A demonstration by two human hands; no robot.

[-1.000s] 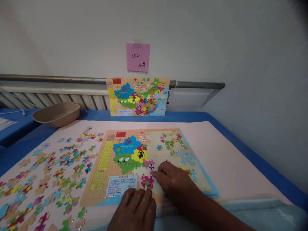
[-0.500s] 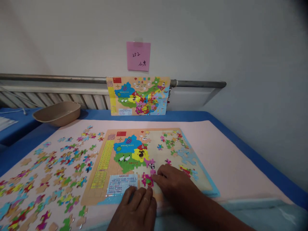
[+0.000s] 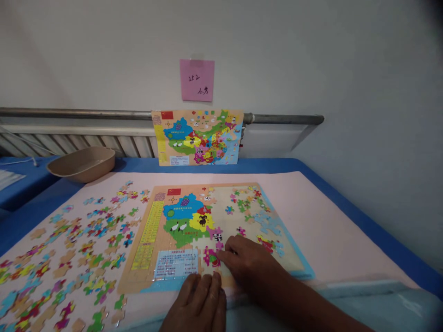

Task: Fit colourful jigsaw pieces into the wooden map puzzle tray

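A map jigsaw puzzle [image 3: 183,226] lies in its tray, with its left side filled and a bare stretch on the right. My right hand [image 3: 249,260] is over the lower middle of the tray, fingers curled and closed. Its fingertips are at the right edge of a magenta jigsaw piece [image 3: 212,258] with a green and red fruit picture. Just above is a panda piece [image 3: 217,237]. My left hand [image 3: 199,302] lies flat at the tray's front edge, fingers stretched out and holding nothing.
Many loose pieces [image 3: 100,230] are spread over the pink mat left of the tray. More loose pieces [image 3: 247,203] lie inside the tray's right half. A picture map [image 3: 199,138] leans at the back below a pink note [image 3: 197,80]. A brown basin [image 3: 83,166] stands back left.
My left hand has shifted slightly right and toward me, its fingers a little straighter. My right hand stays beside the magenta piece almost unmoved. The view has shifted slightly.
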